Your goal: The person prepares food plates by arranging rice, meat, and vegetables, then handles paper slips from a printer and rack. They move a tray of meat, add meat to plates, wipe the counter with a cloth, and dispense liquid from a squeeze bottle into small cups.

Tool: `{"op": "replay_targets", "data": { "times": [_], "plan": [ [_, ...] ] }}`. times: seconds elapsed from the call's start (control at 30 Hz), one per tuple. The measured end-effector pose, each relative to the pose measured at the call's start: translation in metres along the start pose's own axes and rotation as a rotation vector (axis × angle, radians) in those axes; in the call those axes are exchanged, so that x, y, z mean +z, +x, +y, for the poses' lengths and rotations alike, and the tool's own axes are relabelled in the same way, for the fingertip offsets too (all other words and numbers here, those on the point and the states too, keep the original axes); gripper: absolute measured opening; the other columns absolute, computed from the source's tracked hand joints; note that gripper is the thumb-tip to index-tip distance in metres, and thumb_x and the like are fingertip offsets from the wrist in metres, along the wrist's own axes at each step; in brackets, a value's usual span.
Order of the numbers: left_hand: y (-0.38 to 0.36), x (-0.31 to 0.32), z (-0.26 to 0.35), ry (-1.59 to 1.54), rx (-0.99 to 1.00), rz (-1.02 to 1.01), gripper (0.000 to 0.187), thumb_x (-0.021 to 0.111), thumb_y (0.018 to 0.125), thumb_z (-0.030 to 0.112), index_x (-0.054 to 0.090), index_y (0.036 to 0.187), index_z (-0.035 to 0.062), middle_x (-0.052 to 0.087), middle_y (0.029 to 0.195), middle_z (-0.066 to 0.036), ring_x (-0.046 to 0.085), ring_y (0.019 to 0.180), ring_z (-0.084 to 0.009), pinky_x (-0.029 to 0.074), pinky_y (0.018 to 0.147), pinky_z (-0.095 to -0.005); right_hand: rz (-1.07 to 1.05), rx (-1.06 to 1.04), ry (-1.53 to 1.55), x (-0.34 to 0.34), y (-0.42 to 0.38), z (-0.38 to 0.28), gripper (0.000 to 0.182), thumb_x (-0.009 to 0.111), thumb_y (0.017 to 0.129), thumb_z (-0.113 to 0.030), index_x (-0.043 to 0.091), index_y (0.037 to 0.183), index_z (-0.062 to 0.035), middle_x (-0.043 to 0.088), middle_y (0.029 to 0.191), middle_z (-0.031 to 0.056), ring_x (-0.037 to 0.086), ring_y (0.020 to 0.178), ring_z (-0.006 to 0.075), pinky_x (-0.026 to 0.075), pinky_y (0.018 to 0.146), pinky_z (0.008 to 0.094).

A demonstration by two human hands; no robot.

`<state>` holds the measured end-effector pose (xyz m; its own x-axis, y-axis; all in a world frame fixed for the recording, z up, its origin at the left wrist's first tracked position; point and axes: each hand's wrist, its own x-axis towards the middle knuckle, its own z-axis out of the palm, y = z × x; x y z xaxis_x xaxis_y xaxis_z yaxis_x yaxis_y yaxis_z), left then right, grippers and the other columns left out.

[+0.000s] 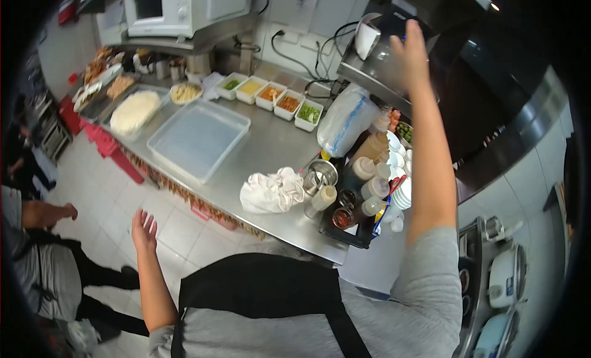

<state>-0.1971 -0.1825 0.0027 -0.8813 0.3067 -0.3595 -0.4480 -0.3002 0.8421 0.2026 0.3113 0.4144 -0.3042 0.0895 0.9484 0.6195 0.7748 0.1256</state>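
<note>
My right hand (411, 59) is raised at the upper right with its fingers stretched out, slightly blurred, and nothing shows in it. In this view it overlaps a metal shelf holding a small white device (367, 38) and a black device (394, 19). My left hand (144, 230) hangs over the floor at the left, fingers spread and holding nothing. Between the hands, a crumpled white cloth (271, 190) lies near the counter's front edge, beside a metal cup (320, 174) and a squeeze bottle (321, 201).
A steel counter (271, 142) carries a translucent tray (200, 136), several tubs of chopped toppings (288, 103) and a plastic-wrapped bundle (348, 121). A black crate (348, 235) holds sauce bottles and jars. Another person (55, 265) stands at the left. A microwave (160, 12) sits above.
</note>
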Motion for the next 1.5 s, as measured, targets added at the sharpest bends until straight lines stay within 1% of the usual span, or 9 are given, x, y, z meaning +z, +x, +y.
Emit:
{"op": "replay_targets", "data": {
  "times": [0.13, 0.6, 0.73, 0.8, 0.97, 1.07, 1.27, 1.4, 1.5],
  "plan": [
    [0.039, -0.028, 0.011, -0.002, -0.007, -0.011, 0.051, 0.061, 0.085, 0.039, 0.048, 0.127, 0.0128, 0.048, 0.13, -0.008, 0.049, 0.113, -0.0237, 0.041, 0.087, -0.0349, -0.581, 0.238, -0.242, 0.02, -0.018, -0.004, 0.053, 0.048, 0.091, -0.027, 0.039, 0.133, 0.003, 0.04, 0.138, 0.0227, 0.038, 0.128, 0.0372, 0.031, 0.107, 0.0417],
    [0.085, 0.0, -0.005, 0.027, -0.072, -0.064, 0.043, 0.061, 0.083, 0.042, 0.051, 0.116, 0.0169, 0.051, 0.119, -0.004, 0.049, 0.101, -0.0204, 0.039, 0.083, -0.0363, -0.553, 0.277, -0.2, 0.03, -0.024, 0.021, 0.047, 0.045, 0.092, -0.029, 0.045, 0.133, -0.006, 0.045, 0.137, 0.0133, 0.04, 0.128, 0.0319, 0.033, 0.105, 0.04],
    [0.087, 0.023, 0.024, -0.019, 0.025, -0.084, 0.038, 0.061, 0.084, 0.041, 0.052, 0.113, 0.0174, 0.052, 0.117, -0.002, 0.05, 0.099, -0.0188, 0.039, 0.082, -0.0339, 0.068, 0.111, 0.039, 0.014, 0.034, -0.015, 0.025, 0.057, 0.085, -0.014, 0.064, 0.107, -0.0059, 0.063, 0.11, 0.0154, 0.059, 0.102, 0.0318, 0.045, 0.09, 0.0357],
    [0.074, 0.046, 0.048, -0.034, 0.077, -0.114, 0.036, 0.06, 0.086, 0.039, 0.052, 0.113, 0.017, 0.053, 0.115, -0.002, 0.051, 0.098, -0.0177, 0.039, 0.082, -0.0327, -0.039, 0.26, 0.422, 0.007, 0.078, -0.04, 0.017, 0.054, 0.086, -0.01, 0.067, 0.095, -0.0034, 0.067, 0.096, 0.0086, 0.062, 0.095, 0.0197, 0.046, 0.083, 0.0291],
    [0.032, 0.106, 0.086, -0.111, 0.157, -0.237, 0.031, 0.056, 0.09, 0.036, 0.053, 0.112, 0.014, 0.057, 0.108, -0.001, 0.053, 0.096, -0.0147, 0.041, 0.08, -0.031, -0.28, 0.698, 1.575, 0.057, 0.165, -0.075, 0.029, 0.055, 0.082, 0.001, 0.052, 0.111, 0.0042, 0.054, 0.118, 0.0118, 0.053, 0.108, 0.0281, 0.045, 0.091, 0.0386],
    [0.016, 0.133, 0.092, -0.091, 0.139, -0.337, 0.03, 0.056, 0.091, 0.034, 0.052, 0.112, 0.0136, 0.058, 0.108, -0.001, 0.054, 0.096, -0.0146, 0.043, 0.078, -0.0297, 0.057, 1.013, 1.655, 0.116, 0.198, -0.074, 0.032, 0.054, 0.08, 0.004, 0.045, 0.111, 0.0053, 0.047, 0.122, 0.0155, 0.047, 0.114, 0.0339, 0.039, 0.1, 0.0458],
    [0.02, 0.178, 0.116, -0.071, 0.144, -0.574, 0.024, 0.055, 0.092, 0.026, 0.052, 0.112, 0.0126, 0.058, 0.11, -0.004, 0.056, 0.097, -0.0164, 0.045, 0.077, -0.0287, 0.532, 1.098, 1.922, 0.138, 0.224, -0.088, 0.021, 0.052, 0.078, 0.004, 0.05, 0.099, 0.0035, 0.053, 0.104, 0.0134, 0.046, 0.109, 0.0309, 0.028, 0.107, 0.0491],
    [0.052, 0.191, 0.128, 0.036, 0.099, -0.628, 0.029, 0.055, 0.091, 0.026, 0.052, 0.117, 0.0119, 0.057, 0.113, -0.006, 0.055, 0.1, -0.0174, 0.044, 0.081, -0.0306, 0.659, 0.898, 1.975, 0.169, 0.219, -0.053, 0.014, 0.057, 0.084, 0.002, 0.051, 0.096, 0.0022, 0.057, 0.081, 0.0116, 0.055, 0.094, 0.0254, 0.047, 0.091, 0.0379],
    [0.06, 0.208, 0.137, 0.162, 0.146, -0.828, 0.034, 0.054, 0.09, 0.023, 0.048, 0.122, 0.0117, 0.055, 0.119, -0.008, 0.054, 0.106, -0.0198, 0.043, 0.087, -0.0333, 0.6, 0.953, 1.942, 0.203, 0.148, -0.079, 0.02, 0.058, 0.085, 0.004, 0.049, 0.102, 0.0039, 0.057, 0.096, 0.0138, 0.059, 0.092, 0.0235, 0.052, 0.08, 0.0328]
  ]
}}
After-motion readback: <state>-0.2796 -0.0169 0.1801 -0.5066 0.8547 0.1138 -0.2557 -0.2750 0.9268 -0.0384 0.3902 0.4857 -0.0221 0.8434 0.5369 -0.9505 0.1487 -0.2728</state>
